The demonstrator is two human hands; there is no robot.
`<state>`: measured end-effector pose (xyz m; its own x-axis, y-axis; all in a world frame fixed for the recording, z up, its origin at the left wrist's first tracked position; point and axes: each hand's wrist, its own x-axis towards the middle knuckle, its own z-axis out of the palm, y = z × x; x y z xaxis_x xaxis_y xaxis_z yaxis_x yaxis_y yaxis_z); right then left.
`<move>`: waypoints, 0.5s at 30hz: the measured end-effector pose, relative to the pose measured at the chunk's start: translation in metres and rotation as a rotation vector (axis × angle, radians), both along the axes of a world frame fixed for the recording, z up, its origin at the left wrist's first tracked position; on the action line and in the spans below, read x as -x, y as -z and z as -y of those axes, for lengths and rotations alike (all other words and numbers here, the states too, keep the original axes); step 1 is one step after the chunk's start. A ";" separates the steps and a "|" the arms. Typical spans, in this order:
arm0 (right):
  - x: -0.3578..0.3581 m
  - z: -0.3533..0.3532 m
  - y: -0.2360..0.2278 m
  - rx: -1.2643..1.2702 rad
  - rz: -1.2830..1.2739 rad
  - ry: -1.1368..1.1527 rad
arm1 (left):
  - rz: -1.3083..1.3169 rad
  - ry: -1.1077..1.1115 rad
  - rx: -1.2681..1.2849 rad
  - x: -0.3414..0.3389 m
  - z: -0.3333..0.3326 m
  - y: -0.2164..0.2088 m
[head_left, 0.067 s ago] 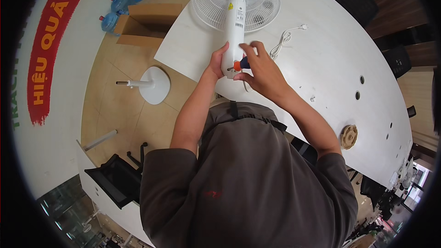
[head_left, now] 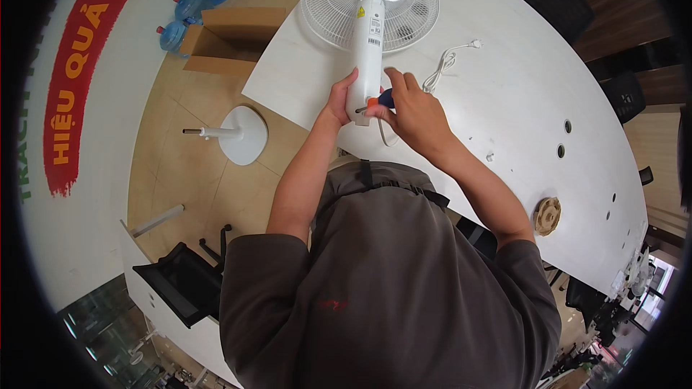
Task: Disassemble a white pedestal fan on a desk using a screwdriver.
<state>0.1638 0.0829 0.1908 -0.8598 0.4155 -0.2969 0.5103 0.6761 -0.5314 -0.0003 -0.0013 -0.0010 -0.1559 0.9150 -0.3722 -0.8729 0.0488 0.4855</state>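
Observation:
A white electric fan [head_left: 370, 43] lies on the table, its round wire cage at the far end and its body pointing toward me. My left hand [head_left: 341, 98] is closed around the left side of the body near its lower end. In my right hand [head_left: 412, 112] is a screwdriver [head_left: 384, 99] with a dark blue and orange handle, gripped between thumb and fingers. Its shaft points left across the lower end of the body; whether the tip sits in a screw is too small to tell. A white power cord [head_left: 441, 68] lies coiled right of the fan.
The white table [head_left: 519, 115] curves away right, bearing a brown ring-shaped object [head_left: 548, 216] and small bits. On the floor at left stand a round white base with a pole [head_left: 244, 135], an open cardboard box [head_left: 234, 39] and several blue water bottles [head_left: 189, 7]. A black chair [head_left: 180, 282] is lower left.
The fingers of my right hand have shifted slightly around the screwdriver handle, the thumb rising closer to it. My left hand and the fan have hardly moved.

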 end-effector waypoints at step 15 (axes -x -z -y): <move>-0.013 -0.022 0.037 -0.090 -0.484 -0.221 | -0.015 -0.061 0.080 -0.008 -0.008 -0.013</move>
